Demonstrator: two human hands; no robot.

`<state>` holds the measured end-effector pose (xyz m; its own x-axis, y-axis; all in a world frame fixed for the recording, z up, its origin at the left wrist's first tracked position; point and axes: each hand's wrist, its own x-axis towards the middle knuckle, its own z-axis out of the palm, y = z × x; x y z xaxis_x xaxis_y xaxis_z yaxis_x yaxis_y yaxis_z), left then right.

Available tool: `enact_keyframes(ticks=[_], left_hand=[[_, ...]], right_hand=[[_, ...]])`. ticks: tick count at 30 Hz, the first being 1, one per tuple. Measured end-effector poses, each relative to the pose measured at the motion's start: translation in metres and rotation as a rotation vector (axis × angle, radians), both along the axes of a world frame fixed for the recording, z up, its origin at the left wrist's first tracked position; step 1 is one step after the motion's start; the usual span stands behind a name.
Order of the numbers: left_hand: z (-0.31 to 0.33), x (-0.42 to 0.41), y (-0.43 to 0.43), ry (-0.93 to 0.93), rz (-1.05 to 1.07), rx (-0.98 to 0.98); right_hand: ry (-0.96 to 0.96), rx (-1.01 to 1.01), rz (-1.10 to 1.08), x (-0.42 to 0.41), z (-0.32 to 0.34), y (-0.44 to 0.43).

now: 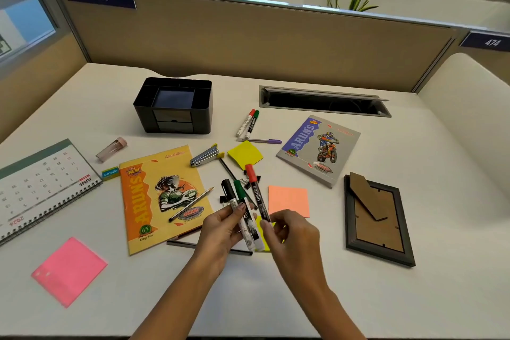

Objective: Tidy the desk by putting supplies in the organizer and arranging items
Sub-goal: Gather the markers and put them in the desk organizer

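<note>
Markers are held, two gripped in the left hand, red-capped marker pinched by right hand.

3 capped markers fanned, held mid-air; blk organizer rear-left.

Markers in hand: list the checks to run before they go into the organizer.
1. Left hand grips the black-capped marker and green-capped marker: ok.
2. Right hand pinches the red-capped marker near its tail end: ok.
3. Caps on all three held markers: ok.
4. Organizer upright, top compartments open and seemingly free: ok.
5. All markers collected: not ok; two loose markers lie on the desk near the purple pen.
6. Compartments deep enough for markers: cannot tell.
</note>
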<state>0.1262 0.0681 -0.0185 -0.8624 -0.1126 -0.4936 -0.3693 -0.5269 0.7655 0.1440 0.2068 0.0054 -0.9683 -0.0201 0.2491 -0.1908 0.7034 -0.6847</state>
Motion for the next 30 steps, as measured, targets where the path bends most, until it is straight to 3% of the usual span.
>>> enact_keyframes(ticks=[21,30], left_hand=[[0.005,0.007,-0.002,0.033,-0.085,-0.081],[-0.003,0.006,-0.005,-0.005,0.002,-0.113]], right_hand=[[0.013,-0.006,0.123,0.007,-0.023,-0.023],[0.016,-0.103,0.117,0.0,-0.023,-0.012]])
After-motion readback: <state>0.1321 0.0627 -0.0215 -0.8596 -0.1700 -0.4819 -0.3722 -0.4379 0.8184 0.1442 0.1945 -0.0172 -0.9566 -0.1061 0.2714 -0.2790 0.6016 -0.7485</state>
